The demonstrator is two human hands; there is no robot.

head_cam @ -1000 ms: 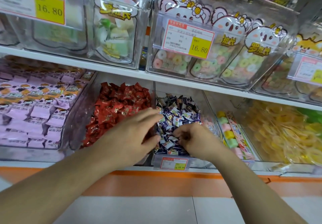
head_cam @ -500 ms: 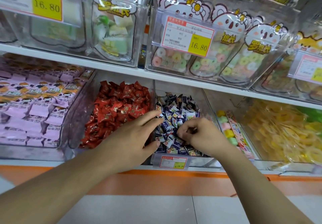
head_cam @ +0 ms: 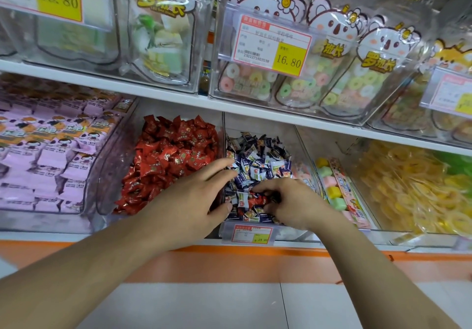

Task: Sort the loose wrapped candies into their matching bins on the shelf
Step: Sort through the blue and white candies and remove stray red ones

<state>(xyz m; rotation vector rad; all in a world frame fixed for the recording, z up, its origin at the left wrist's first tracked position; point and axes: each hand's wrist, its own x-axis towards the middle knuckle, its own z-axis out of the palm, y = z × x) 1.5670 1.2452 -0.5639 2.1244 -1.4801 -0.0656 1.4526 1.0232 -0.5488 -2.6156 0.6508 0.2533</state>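
A white shop shelf (head_cam: 178,99) in two tiers fills the view, with an orange band (head_cam: 255,262) and pale floor below it. The upper tier carries clear tubs (head_cam: 332,55) of ring sweets behind yellow price tags marked 16.80. The lower tier is split into clear bins: pink packets (head_cam: 38,149) far left, red candies (head_cam: 168,160) next, then the blue-and-white candies (head_cam: 258,157), then pastel cubes (head_cam: 332,188) and yellow rings (head_cam: 408,188), which are blurred. The upper left tub and the far right bin are cut off at the edges. The left hand (head_cam: 194,198) lies over the wall between the red and blue bins, fingers straight and spread. The right hand (head_cam: 293,203) curls into the blue bin, fingertips closed on a red candy (head_cam: 256,199) lying among the blue ones; how firm the grip is cannot be told
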